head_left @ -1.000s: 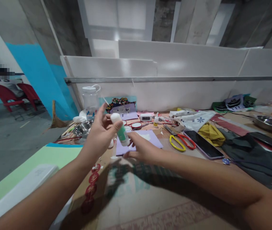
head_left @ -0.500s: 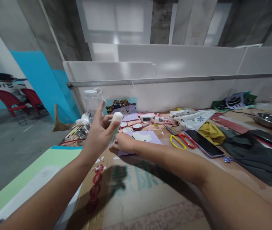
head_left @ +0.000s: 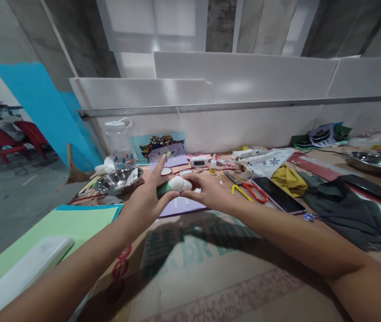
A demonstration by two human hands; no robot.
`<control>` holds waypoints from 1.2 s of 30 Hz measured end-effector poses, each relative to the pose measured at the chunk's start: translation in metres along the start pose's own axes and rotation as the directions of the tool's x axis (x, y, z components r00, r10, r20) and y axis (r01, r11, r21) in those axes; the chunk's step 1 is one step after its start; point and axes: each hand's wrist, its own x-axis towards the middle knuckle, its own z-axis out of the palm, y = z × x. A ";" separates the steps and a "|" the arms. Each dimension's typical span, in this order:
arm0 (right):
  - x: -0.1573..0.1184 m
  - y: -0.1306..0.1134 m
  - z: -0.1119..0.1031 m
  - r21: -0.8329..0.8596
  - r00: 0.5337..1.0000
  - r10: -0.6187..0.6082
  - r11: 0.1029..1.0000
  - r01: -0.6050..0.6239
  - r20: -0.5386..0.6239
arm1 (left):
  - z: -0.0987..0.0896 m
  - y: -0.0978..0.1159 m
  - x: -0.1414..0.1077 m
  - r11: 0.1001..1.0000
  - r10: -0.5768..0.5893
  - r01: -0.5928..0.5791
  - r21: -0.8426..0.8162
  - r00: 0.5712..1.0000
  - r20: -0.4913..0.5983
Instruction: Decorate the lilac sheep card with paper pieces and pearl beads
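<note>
A small green bottle with a rounded white cap (head_left: 178, 183) lies on its side between my hands, above the cardboard-covered table. My left hand (head_left: 146, 193) is closed around the green body, its index finger pointing up with a pale bit at the tip. At the capped end, the thumb and fingers of my right hand (head_left: 210, 191) pinch the white cap. Just beneath and behind them is a purple sheet (head_left: 190, 205) with white shapes on it, partly covered by my hands.
Right of my hands lie scissors (head_left: 249, 192), a phone (head_left: 277, 194) and dark cloth (head_left: 348, 214). A metal bowl (head_left: 118, 181) and a clear water jug (head_left: 120, 145) stand at the left. Green sheets (head_left: 83, 219) cover the near left. Someone sits far left.
My right hand has risen from the tabletop to the bottle's white cap. The bottle has tipped from upright to sideways. The view has shifted slightly.
</note>
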 end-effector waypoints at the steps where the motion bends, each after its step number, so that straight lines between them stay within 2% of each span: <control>1: -0.001 0.001 0.001 0.053 1.000 0.025 0.998 -0.025 0.002 | 0.000 0.001 0.000 1.000 0.001 -0.001 0.019 1.000 0.017; 5: -0.002 0.006 0.005 0.270 0.996 0.089 0.959 -0.086 0.004 | -0.001 0.004 0.000 0.996 0.007 -0.012 0.090 0.999 0.050; 8: -0.002 0.011 0.006 0.319 0.995 0.098 0.944 -0.090 -0.010 | -0.001 0.005 0.001 0.990 0.014 -0.023 0.140 0.998 0.065; 10: -0.003 0.012 0.005 0.256 0.997 0.072 0.964 -0.065 -0.020 | 0.001 0.005 0.000 0.988 0.014 -0.025 0.152 0.997 0.077; 13: -0.006 0.010 0.002 0.027 0.999 -0.043 0.999 0.044 -0.027 | 0.004 0.004 -0.001 0.986 -0.006 -0.010 0.168 0.995 0.096; 15: -0.009 0.005 -0.001 -0.125 0.994 -0.105 0.987 0.102 -0.022 | 0.007 0.003 -0.002 0.987 -0.013 -0.002 0.162 0.996 0.088; 17: -0.011 0.000 -0.003 -0.207 0.993 -0.115 0.972 0.110 -0.012 | 0.008 0.003 -0.002 0.991 0.000 -0.010 0.135 0.997 0.074; 19: -0.013 -0.003 -0.003 -0.175 0.997 -0.078 0.981 0.080 0.015 | 0.009 0.004 -0.003 0.995 0.037 -0.041 0.093 0.998 0.054; 21: -0.013 -0.005 -0.002 0.044 0.998 -0.017 0.999 0.014 0.068 | 0.009 0.006 -0.003 0.996 0.079 -0.079 0.033 0.997 0.011; 22: -0.013 -0.005 0.000 0.214 0.994 0.018 0.976 -0.040 0.103 | 0.009 0.008 -0.004 0.994 0.108 -0.108 -0.003 0.994 -0.018; 23: -0.013 -0.005 0.002 0.394 0.987 0.048 0.913 -0.105 0.152 | 0.009 0.009 -0.005 0.988 0.144 -0.146 -0.042 0.989 -0.046; 25: -0.014 -0.005 0.007 0.669 0.951 0.069 0.695 -0.263 0.301 | 0.011 0.012 -0.009 0.967 0.211 -0.220 -0.129 0.974 -0.080; 27: -0.019 -0.007 0.014 0.772 0.883 0.040 0.467 -0.430 0.467 | 0.015 0.014 -0.015 0.944 0.222 -0.237 -0.228 0.971 -0.090; 29: -0.025 -0.012 0.019 0.783 0.830 0.045 0.306 -0.541 0.556 | 0.021 0.013 -0.021 0.931 0.140 -0.162 -0.326 0.986 -0.089; 30: -0.027 -0.014 0.021 0.778 0.815 0.075 0.257 -0.573 0.575 | 0.024 0.012 -0.024 0.922 0.097 -0.125 -0.366 0.991 -0.094; 32: -0.030 -0.019 0.024 0.789 0.814 0.121 0.201 -0.581 0.568 | 0.028 0.010 -0.027 0.900 0.052 -0.091 -0.427 0.993 -0.103; 36: -0.028 -0.022 0.029 0.856 0.882 0.116 0.214 -0.471 0.456 | 0.030 0.011 -0.027 0.898 0.084 -0.108 -0.428 0.994 -0.074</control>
